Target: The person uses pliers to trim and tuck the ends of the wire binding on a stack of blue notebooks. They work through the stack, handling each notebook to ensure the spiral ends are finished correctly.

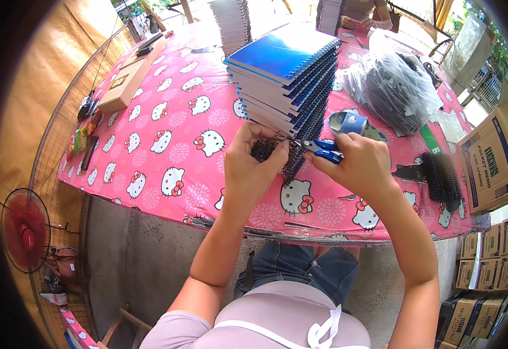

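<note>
My left hand [248, 160] is closed around a tangled bunch of dark spiral binding coils [263, 150], its thumb and fingers pinching near the ends. Just to the right, my right hand [363, 160] grips pliers [325, 152] with blue handles, their jaws pointing left and meeting the coil ends by my left fingertips. I cannot make out whether the jaws close on a wire. Right beyond both hands rises a tall, slightly skewed stack of spiral-bound notebooks [286, 52]. Its top cover is shiny blue, and dark coils line the right side.
A blue cylindrical object [350, 123] lies beyond my right hand. Farther right are a clear plastic bag [393, 87] of dark coils, a loose coil bundle [441, 180] and a cardboard box [492, 160]. More notebook stacks [231, 26] and another person's hands [361, 23] are at the far side.
</note>
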Demonstrator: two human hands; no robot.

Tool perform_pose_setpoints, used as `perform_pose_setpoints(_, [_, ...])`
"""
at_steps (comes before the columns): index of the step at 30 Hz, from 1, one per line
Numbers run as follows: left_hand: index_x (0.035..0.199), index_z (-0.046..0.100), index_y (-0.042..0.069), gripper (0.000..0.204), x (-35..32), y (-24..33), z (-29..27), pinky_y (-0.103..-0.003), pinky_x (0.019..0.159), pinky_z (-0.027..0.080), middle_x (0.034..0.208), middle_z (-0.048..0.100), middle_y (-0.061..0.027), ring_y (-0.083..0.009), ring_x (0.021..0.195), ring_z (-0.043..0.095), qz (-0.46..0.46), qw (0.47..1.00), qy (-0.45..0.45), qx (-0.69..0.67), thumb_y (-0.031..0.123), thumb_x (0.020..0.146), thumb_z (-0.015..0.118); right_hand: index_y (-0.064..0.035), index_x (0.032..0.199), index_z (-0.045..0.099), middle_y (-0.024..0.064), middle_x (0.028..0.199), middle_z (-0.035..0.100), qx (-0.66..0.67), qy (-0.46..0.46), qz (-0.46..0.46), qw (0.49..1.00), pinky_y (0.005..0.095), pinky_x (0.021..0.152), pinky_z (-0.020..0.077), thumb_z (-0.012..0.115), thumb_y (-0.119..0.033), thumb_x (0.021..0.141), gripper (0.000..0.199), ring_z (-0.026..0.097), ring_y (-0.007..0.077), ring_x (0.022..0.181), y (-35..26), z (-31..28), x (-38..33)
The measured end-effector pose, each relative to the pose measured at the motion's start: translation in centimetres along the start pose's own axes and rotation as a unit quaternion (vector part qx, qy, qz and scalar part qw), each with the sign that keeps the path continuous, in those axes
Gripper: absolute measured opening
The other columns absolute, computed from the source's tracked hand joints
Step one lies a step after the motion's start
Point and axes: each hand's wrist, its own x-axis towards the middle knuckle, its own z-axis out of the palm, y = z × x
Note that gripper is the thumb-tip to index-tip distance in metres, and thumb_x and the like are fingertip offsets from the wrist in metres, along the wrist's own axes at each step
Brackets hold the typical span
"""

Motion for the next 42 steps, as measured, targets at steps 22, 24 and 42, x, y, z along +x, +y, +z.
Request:
perform_pose_setpoints(22, [0.106,0.046,0.000,0.045,-0.5,-1.7,0.8,-0.017,0.045,0.039,0.085,0.064,-0.0097,-0.0065,0.062,0.056,-0.086,0.995,-0.003,-0.050,0.007,0.074,0.077,-0.0027,0.068,0.061,0.0107,0.060,0.059,0.004,0.143,-0.089,0.986,0.0382,0.051,0.0492,0.067,-0.057,0.073,0.055,0.061,0.0271,0.053,2.2,3.7,0.1])
perform_pose_setpoints(24, [0.104,0.046,-0.001,0.044,-0.4,-1.8,0.7,-0.019,0.046,0.042,0.084,0.064,-0.0098,-0.0068,0.063,0.057,-0.073,0.997,-0.002,-0.039,0.007,0.074,0.077,-0.0028,0.069,0.060,0.0109,0.061,0.059,0.008,0.093,-0.059,0.994,0.0381,0.051,0.0492,0.066,-0.057,0.074,0.055,0.061,0.0270,0.053,2.2,3.4,-0.3])
perform_pose_setpoints(42, [0.108,0.046,0.000,0.046,-0.7,-1.6,0.4,-0.018,0.038,0.033,0.078,0.064,-0.0099,-0.0065,0.053,0.053,-0.137,0.990,0.004,-0.034,0.002,0.073,0.076,-0.0033,0.077,0.063,0.0093,0.074,0.063,-0.055,0.218,-0.132,0.965,0.0353,0.064,0.0492,0.067,-0.056,0.071,0.053,0.063,0.0253,0.068,4.2,4.2,-1.6])
